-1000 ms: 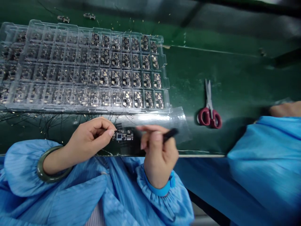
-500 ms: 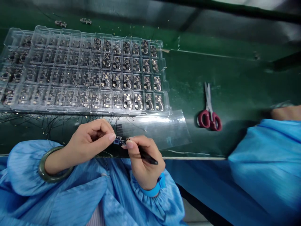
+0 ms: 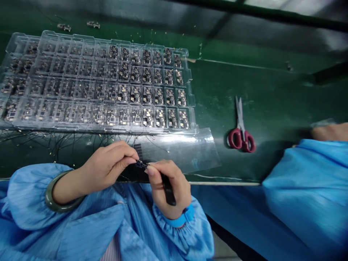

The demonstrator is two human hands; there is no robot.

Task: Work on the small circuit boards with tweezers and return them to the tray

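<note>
Between my fingertips, just above the bench's near edge, is a small dark circuit board [image 3: 139, 164]. My left hand [image 3: 108, 165] pinches its left end, thumb against forefinger. My right hand [image 3: 170, 181] is closed around a black-handled tool [image 3: 169, 190], its thumb and forefinger meeting at the board's right end. The tool's tip is hidden by the fingers, so its kind cannot be made out. Behind my hands, a clear plastic tray [image 3: 193, 125] carries rows of similar circuit boards, one to a compartment.
Thin black cables [image 3: 67, 139] lie along the tray's front edge. A clear plastic sheet [image 3: 209, 152] lies flat to the right of my hands. Red-handled scissors [image 3: 241, 136] rest farther right, and a co-worker's blue sleeve [image 3: 318, 170] reaches onto the bench. Two small metal parts [image 3: 93, 24] lie behind the tray.
The board has tilted between my fingers, showing less of its face. My right hand has turned, and the black handle now points more steeply toward me.
</note>
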